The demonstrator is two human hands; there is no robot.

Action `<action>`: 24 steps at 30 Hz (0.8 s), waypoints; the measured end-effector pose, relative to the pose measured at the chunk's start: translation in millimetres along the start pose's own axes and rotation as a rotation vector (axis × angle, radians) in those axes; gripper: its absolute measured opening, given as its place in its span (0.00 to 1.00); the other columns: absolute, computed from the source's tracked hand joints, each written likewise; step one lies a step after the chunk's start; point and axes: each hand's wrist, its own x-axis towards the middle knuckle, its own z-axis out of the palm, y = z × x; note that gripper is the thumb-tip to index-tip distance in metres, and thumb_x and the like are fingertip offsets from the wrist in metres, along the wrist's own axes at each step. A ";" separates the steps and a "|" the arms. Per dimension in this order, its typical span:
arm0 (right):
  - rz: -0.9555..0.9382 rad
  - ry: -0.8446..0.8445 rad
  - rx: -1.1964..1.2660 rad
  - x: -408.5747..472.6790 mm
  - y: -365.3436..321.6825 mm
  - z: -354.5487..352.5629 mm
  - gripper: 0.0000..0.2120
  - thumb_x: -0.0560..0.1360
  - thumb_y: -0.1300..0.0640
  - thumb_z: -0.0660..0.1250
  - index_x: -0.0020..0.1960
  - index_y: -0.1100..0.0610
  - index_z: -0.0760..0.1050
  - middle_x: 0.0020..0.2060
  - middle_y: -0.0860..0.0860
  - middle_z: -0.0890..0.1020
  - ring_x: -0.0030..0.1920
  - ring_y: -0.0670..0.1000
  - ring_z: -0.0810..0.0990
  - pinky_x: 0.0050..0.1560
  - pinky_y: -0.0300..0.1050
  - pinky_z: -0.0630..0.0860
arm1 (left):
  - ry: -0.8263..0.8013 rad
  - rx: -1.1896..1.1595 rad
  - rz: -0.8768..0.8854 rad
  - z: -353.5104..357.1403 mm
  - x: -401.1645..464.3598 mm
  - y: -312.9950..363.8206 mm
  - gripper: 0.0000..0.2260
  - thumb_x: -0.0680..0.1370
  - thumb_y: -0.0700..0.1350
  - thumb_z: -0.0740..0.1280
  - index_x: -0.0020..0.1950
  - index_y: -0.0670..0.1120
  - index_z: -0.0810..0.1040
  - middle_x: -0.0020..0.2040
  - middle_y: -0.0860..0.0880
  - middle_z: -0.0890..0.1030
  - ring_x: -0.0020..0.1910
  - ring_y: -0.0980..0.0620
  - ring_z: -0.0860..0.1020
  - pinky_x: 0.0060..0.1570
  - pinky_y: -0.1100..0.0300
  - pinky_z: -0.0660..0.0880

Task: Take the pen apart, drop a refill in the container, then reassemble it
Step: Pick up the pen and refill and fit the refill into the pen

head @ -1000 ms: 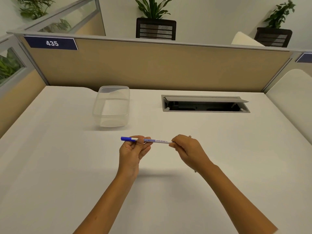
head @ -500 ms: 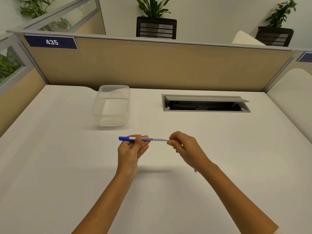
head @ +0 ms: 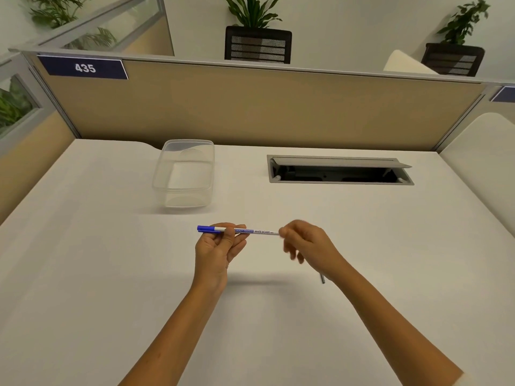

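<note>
A slim white whiteboard marker pen [head: 259,231] with a blue cap lies level in the air above the white desk [head: 111,274]. My left hand [head: 217,249] grips it just right of the blue cap. My right hand [head: 309,243] pinches the pen's right end with its fingertips; its fingers are blurred. A thin grey rod tip [head: 323,280] sticks out under my right wrist, and I cannot tell whether it is held or lying on the desk. The clear plastic container [head: 185,197] stands open and empty behind and to the left of my hands.
An open grey cable hatch [head: 340,169] is sunk into the desk at the back right. A beige partition [head: 264,107] with a "435" label closes off the far edge. Another partition runs along the left side.
The pen and both hands have shifted slightly left and away from me. My right hand's fingers have moved at the pen's end and now look blurred.
</note>
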 end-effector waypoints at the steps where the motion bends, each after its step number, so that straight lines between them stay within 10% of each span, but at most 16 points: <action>1: -0.069 0.036 -0.031 -0.3 0.9 -0.5 0.04 0.74 0.56 0.68 0.42 0.54 0.77 0.30 0.48 0.81 0.30 0.49 0.79 0.29 0.39 0.76 | 0.006 -0.001 -0.002 -1.4 0.5 -0.3 0.04 0.77 0.39 0.64 0.47 0.43 0.78 0.43 0.47 0.87 0.45 0.47 0.85 0.37 0.62 0.80; 6: -0.311 0.175 -0.260 2.7 9.5 3.1 0.05 0.73 0.65 0.68 0.43 0.58 0.81 0.33 0.50 0.81 0.31 0.47 0.80 0.37 0.39 0.78 | 0.013 -0.006 -0.016 -4.3 1.9 -4.1 0.03 0.77 0.39 0.65 0.48 0.42 0.78 0.43 0.47 0.87 0.44 0.47 0.85 0.37 0.62 0.80; 16: 0.137 0.019 -0.219 6.9 18.0 1.9 0.18 0.80 0.54 0.56 0.35 0.56 0.74 0.23 0.44 0.75 0.23 0.45 0.73 0.29 0.36 0.70 | 0.010 0.043 -0.014 -28.8 12.7 -10.6 0.04 0.78 0.38 0.64 0.48 0.41 0.78 0.43 0.48 0.87 0.45 0.48 0.85 0.38 0.63 0.80; 24: 0.165 0.396 -0.115 2.3 61.3 15.8 0.07 0.75 0.62 0.64 0.39 0.58 0.78 0.31 0.50 0.80 0.29 0.43 0.77 0.35 0.37 0.72 | 0.089 -0.022 -0.135 -60.9 25.6 -27.6 0.05 0.78 0.39 0.64 0.51 0.40 0.77 0.45 0.48 0.87 0.47 0.49 0.85 0.40 0.61 0.80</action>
